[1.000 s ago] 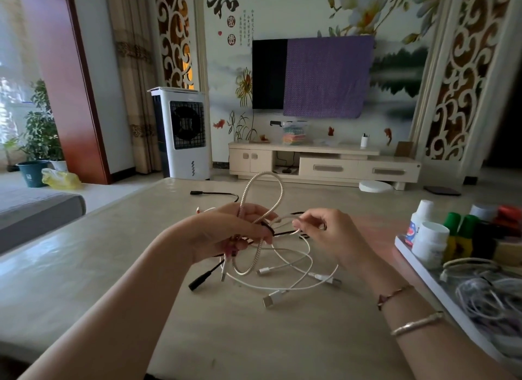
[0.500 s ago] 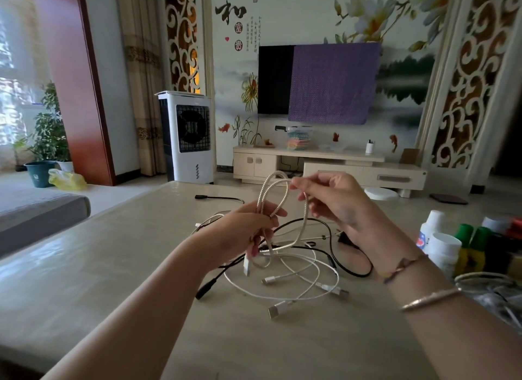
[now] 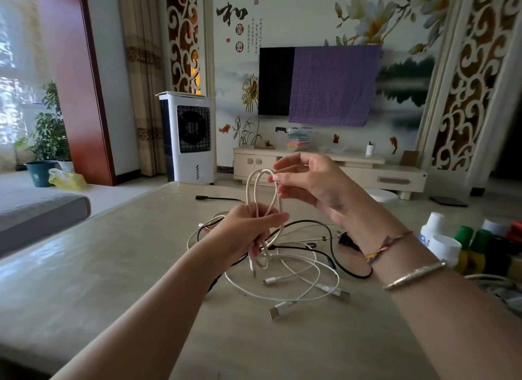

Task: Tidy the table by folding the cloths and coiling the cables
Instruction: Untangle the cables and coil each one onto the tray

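A braided cream cable (image 3: 252, 187) stands in two upright loops above the table. My left hand (image 3: 245, 230) grips the loops at their base, with the cable's ends hanging below the fingers. My right hand (image 3: 308, 181) is raised beside the top of the loops and pinches the cable there with its fingertips. Under both hands lies a tangle of thin white cables (image 3: 299, 280) with plugs, crossed by a black cable (image 3: 336, 255). Another black cable end (image 3: 214, 198) lies farther back on the table (image 3: 118, 266).
At the right edge stand white bottles (image 3: 443, 245), green-capped bottles (image 3: 469, 246) and part of a tray with more coiled cable (image 3: 491, 282). Beyond the table are a white air cooler (image 3: 189, 136), a TV stand and a grey sofa edge (image 3: 42, 210).
My right hand has risen from the table's tangle to the top of the braided cable, adding a second loop. The left hand kept its grip on the base.
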